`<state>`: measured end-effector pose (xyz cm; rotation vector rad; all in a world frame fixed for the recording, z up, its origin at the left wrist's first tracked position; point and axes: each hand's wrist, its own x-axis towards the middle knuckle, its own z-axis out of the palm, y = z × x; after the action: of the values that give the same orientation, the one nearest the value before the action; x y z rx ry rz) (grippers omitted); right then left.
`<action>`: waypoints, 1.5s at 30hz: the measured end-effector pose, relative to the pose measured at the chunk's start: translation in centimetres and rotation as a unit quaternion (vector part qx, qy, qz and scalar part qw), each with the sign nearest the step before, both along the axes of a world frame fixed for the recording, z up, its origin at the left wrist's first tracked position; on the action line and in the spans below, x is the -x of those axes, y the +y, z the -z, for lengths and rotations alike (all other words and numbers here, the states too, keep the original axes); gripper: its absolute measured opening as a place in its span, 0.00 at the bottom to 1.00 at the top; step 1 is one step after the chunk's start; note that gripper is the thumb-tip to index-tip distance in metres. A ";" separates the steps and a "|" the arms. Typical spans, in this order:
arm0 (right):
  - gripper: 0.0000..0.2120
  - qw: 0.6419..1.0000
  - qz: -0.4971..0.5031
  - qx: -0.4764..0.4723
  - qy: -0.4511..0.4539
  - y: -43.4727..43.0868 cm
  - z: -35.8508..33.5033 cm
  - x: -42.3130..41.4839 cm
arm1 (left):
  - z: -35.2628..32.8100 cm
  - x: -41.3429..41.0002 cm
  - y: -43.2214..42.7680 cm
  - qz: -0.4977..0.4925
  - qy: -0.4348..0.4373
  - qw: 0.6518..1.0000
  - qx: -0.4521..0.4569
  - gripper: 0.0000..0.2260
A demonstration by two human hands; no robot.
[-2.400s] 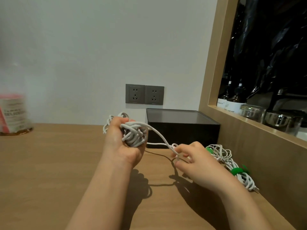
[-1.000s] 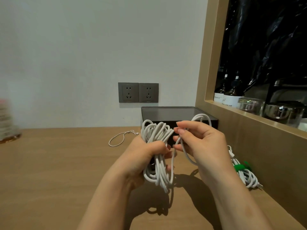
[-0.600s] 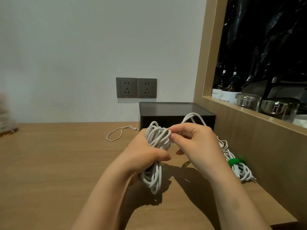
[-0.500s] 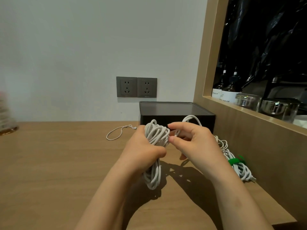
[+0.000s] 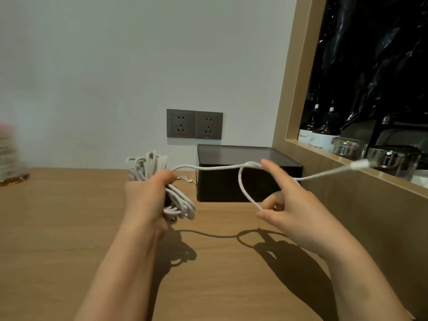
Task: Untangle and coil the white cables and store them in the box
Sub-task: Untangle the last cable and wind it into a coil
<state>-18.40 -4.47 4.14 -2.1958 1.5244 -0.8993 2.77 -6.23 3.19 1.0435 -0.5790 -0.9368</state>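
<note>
Wrapping up the loose tail looks like the step in hand, judging from the head view. The person's left hand [image 5: 148,200] has its fingers curled tight round the middle of a bunched white cable [image 5: 178,206], with loops sticking out above and below the fist, held up over the table and just left of the black box [image 5: 220,188]. From there one strand runs right to the right hand [image 5: 291,212], where it hangs in a loop off the straight index finger [image 5: 269,169] and seems to be pinched lower down between the thumb and a curled finger. The tail then flies off to the right and ends in a blurry connector plug [image 5: 361,163]. To do this well they'd probably want to keep the left grip firm so the bundle doesn't spring apart. They should also feed the slack in loops the same size as the rest and keep that whipping plug away from the glassware. The box top looks dark and flat, and it's hard to tell whether a lid is on, so it may need opening first. As for the rest, the wooden tabletop [image 5: 58,228] also has a thin white cord [image 5: 186,179] lying just behind the left hand. A blurred red and white container [image 5: 9,156] stands at the far left edge. The plain wall [image 5: 115,66] carries two grey sockets [image 5: 194,124] right above the box. On the right, a wood-framed niche [image 5: 291,89] holds brown bottles [image 5: 324,133] and glass jars [image 5: 347,148], with black plastic sheeting [image 5: 370,54] behind them.
</note>
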 end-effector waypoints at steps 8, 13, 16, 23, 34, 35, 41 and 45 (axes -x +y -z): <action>0.05 1.000 0.011 -0.008 0.004 -0.1 0.3 -0.2 | 0.3 0.2 -0.2 0.041 0.041 0.998 -0.034 0.07; 0.25 0.996 0.019 0.028 0.078 0.3 0.4 -2.3 | 0.5 1.4 -0.4 0.072 0.036 0.996 -0.043 0.07; 0.20 0.997 -0.002 0.065 0.045 0.3 0.3 -2.8 | 0.5 1.5 -0.4 0.083 0.061 0.994 -0.045 0.07; 0.11 0.990 -0.136 0.021 0.008 0.7 0.1 -2.4 | 0.8 0.5 -0.7 0.117 0.151 0.979 -0.066 0.08; 0.13 0.980 -0.127 0.057 -0.145 1.0 -0.5 -1.7 | 1.0 -0.1 -0.9 0.123 0.164 0.975 -0.091 0.12; 0.15 0.977 -0.131 0.049 -0.160 1.1 -0.6 -1.6 | 0.9 0.1 -0.8 0.125 0.167 0.973 -0.097 0.12; 0.15 0.945 -0.140 0.026 -0.295 1.1 -1.0 -1.0 | 1.0 -0.2 -0.2 0.111 0.243 0.958 -0.104 0.11; 0.17 0.919 -0.143 0.049 -0.364 1.1 -1.0 -0.2 | 0.9 -0.9 -0.2 0.087 0.222 0.965 -0.111 0.13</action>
<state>-18.15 -3.41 5.11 -1.7513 0.7959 -1.4830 3.67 -6.48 2.27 0.9460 -0.1950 -1.3690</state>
